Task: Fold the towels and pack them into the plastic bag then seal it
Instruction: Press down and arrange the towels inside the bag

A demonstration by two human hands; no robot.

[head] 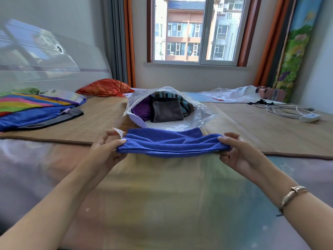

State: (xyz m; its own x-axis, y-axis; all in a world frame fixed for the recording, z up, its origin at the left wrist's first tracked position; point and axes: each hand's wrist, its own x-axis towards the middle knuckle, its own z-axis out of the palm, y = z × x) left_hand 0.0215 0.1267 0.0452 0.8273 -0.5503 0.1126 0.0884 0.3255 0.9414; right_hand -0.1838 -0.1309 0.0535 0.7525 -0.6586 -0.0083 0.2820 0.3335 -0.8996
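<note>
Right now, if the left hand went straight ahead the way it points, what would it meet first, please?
Most likely the open mouth of the plastic bag, just beyond the blue towel that the left hand holds; depth is hard to judge from one view.

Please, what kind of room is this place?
Most likely a bedroom in a home: a bed with a white headboard and a bamboo mat, an orange pillow, and a curtained window facing apartment buildings.
</note>
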